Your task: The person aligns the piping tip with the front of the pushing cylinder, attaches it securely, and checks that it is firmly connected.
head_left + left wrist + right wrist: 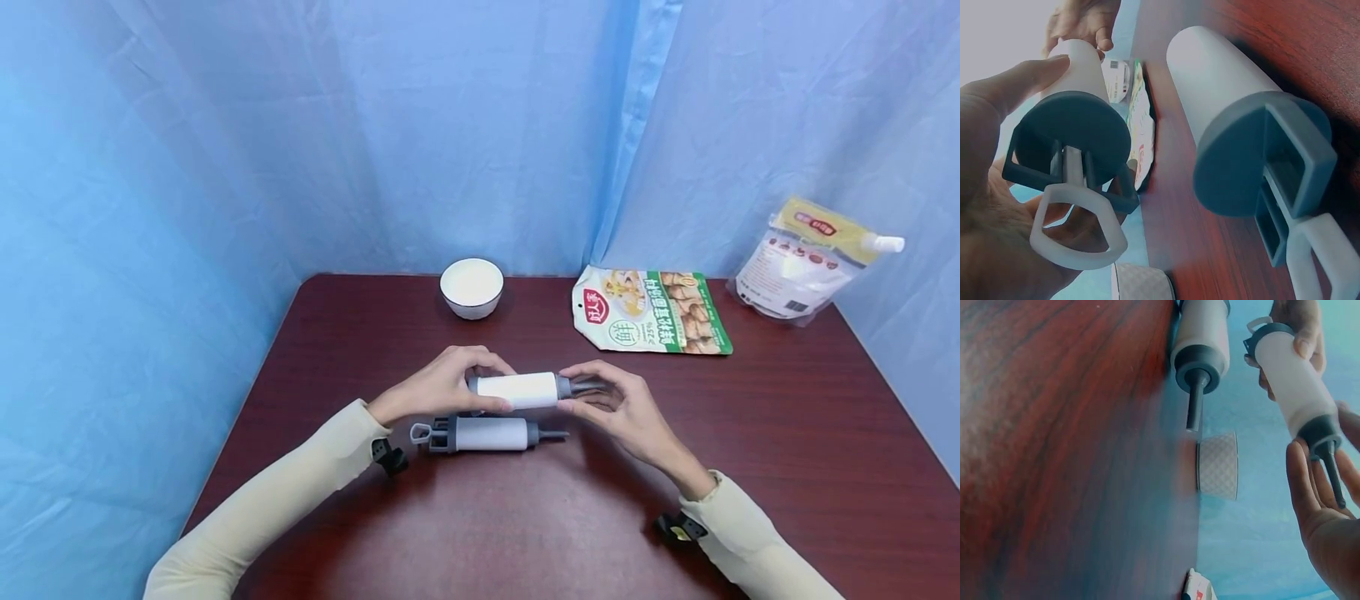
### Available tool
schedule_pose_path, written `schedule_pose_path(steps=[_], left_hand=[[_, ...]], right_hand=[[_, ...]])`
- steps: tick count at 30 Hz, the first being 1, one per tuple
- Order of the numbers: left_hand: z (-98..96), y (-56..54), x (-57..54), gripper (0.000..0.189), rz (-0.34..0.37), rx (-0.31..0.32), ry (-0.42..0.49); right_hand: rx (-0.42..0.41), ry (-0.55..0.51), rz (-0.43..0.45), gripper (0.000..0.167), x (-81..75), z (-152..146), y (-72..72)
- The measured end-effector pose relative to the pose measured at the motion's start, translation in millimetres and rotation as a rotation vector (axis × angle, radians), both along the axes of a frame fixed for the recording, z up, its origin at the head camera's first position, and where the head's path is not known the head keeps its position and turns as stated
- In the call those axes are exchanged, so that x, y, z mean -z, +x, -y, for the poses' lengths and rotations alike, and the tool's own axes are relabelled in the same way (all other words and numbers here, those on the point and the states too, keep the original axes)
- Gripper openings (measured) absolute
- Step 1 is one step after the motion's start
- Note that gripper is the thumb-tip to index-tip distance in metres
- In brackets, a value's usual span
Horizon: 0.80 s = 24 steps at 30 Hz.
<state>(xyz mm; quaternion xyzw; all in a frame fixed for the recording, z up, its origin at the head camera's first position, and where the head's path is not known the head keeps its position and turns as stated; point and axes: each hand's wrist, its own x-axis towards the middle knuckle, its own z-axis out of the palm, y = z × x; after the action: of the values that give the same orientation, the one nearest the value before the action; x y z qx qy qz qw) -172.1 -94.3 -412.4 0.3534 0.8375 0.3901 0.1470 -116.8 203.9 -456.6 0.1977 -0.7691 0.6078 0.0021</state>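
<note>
A large plastic syringe (521, 390), white-barrelled with grey end caps, is held level above the table between both hands. My left hand (444, 385) grips its barrel near the plunger end, thumb along the near side. Its pale plunger loop (1079, 226) sticks out past the grey flange in the left wrist view. With thumb and fingers, my right hand (626, 410) pinches the grey collar (1319, 434) at the other end, the thin nozzle (1333, 475) pointing out beside the palm. A second, matching syringe (491, 434) lies on the table just nearer to me, its nozzle to the right.
A white bowl (472, 302) with a dark rim stands at the table's back edge. Right of it lies a green-and-white food pouch (637, 310). Another pouch with a white spout (798, 265) stands at the back right corner. Blue curtains (480, 133) surround the dark red table (495, 525).
</note>
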Motion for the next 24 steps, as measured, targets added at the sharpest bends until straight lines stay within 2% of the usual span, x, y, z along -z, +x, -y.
schedule_pose_path(steps=[3, 9, 14, 21, 24], left_hand=[[1.0, -0.3, -0.1, 0.038, -0.009, -0.009, 0.008], [0.2, -0.6, 1.3, 0.038, -0.016, -0.006, 0.018], [0.6, 0.3, 3.0, 0.038, -0.009, -0.009, 0.005], [3.0, 1.5, 4.5, 0.038, 0.005, -0.019, -0.002], [4.1, 1.0, 3.2, 0.038, 0.003, -0.035, 0.006]], right_hand=[[-0.027, 0.006, 0.012, 0.038, 0.4, -1.5, -0.7], [0.008, 0.077, 0.053, 0.021, 4.1, -3.2, -2.7], [0.033, 0.117, 0.049, 0.021, 6.3, -0.6, -3.5], [0.027, 0.061, 0.025, 0.022, 0.4, 3.6, -2.2], [-0.003, 0.043, 0.045, 0.03, -1.7, 3.1, -1.7]])
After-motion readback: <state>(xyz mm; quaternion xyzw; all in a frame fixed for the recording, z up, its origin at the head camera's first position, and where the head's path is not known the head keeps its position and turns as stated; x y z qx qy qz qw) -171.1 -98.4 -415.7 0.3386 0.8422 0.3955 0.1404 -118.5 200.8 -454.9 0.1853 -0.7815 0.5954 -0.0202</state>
